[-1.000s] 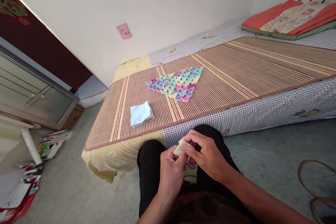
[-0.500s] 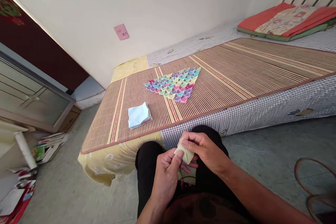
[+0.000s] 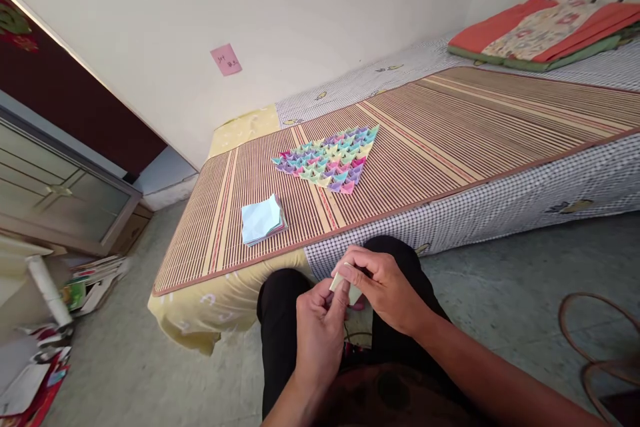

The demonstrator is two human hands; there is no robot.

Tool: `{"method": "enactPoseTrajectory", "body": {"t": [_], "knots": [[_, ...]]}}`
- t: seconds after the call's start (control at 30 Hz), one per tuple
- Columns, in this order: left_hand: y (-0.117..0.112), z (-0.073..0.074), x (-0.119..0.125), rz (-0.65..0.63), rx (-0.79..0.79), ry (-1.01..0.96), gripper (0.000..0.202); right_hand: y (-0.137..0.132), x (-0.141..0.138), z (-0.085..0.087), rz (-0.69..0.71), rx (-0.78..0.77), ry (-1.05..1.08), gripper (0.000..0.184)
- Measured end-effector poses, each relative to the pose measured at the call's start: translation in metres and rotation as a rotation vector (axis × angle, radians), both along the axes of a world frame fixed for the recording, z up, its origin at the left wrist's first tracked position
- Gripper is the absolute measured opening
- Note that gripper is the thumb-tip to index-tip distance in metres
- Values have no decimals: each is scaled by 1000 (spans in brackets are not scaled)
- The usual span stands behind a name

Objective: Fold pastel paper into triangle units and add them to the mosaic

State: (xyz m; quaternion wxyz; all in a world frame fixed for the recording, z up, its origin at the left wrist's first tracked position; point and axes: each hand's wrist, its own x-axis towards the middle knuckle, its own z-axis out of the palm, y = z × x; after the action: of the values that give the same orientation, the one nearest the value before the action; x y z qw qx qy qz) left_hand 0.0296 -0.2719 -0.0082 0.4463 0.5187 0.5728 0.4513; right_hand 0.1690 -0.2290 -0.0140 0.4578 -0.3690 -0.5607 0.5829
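My left hand [image 3: 320, 327] and my right hand [image 3: 383, 287] meet over my lap, both pinching a small folded piece of pale yellow-green paper [image 3: 345, 281]. The fingers of both hands are closed on it and cover most of it. On the striped bamboo mat [image 3: 450, 140] ahead lies a triangle of several small folded paper pieces [image 3: 327, 160] in pink, purple, teal and yellow. A stack of square paper sheets [image 3: 261, 220], light blue on top, sits nearer the mat's front left edge.
The mat covers a low bed with a checked sheet [image 3: 500, 207] and a yellow cover [image 3: 225, 293]. Folded orange and green bedding [image 3: 540, 30] lies at the far right. A pink note [image 3: 225, 59] is on the wall. Books and papers [image 3: 85, 277] clutter the floor at left; a cable loop [image 3: 595, 340] lies at right.
Both hands have kept working the small folded paper, turning it slightly between the fingers. The view has shifted a little; the things on the mat have not moved.
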Motion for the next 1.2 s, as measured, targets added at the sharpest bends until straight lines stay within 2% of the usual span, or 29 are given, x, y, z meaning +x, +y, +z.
{"method": "enactPoseTrajectory", "body": {"t": [0.23,0.33,0.53,0.6,0.7,0.83,1.0,1.2], "knots": [[1,3,-12,-150,-45,-89,52,8,6,-2,127,-61,138,43],[2,4,-14,-112,-18,-44,52,11,6,-5,134,-46,116,43],[3,4,-8,-34,-11,16,53,11,6,-4,60,113,-5,39],[4,2,-7,-37,-46,-32,50,10,5,-2,61,98,-15,40],[5,-4,-9,-53,-64,-93,46,10,5,-3,85,-24,37,39],[6,-11,-12,26,-6,-111,42,12,7,-5,70,-135,117,45],[7,-13,-10,116,35,-211,39,13,7,-8,65,-91,97,49],[8,-10,-11,60,31,-180,41,10,7,-4,7,36,27,42]]}}
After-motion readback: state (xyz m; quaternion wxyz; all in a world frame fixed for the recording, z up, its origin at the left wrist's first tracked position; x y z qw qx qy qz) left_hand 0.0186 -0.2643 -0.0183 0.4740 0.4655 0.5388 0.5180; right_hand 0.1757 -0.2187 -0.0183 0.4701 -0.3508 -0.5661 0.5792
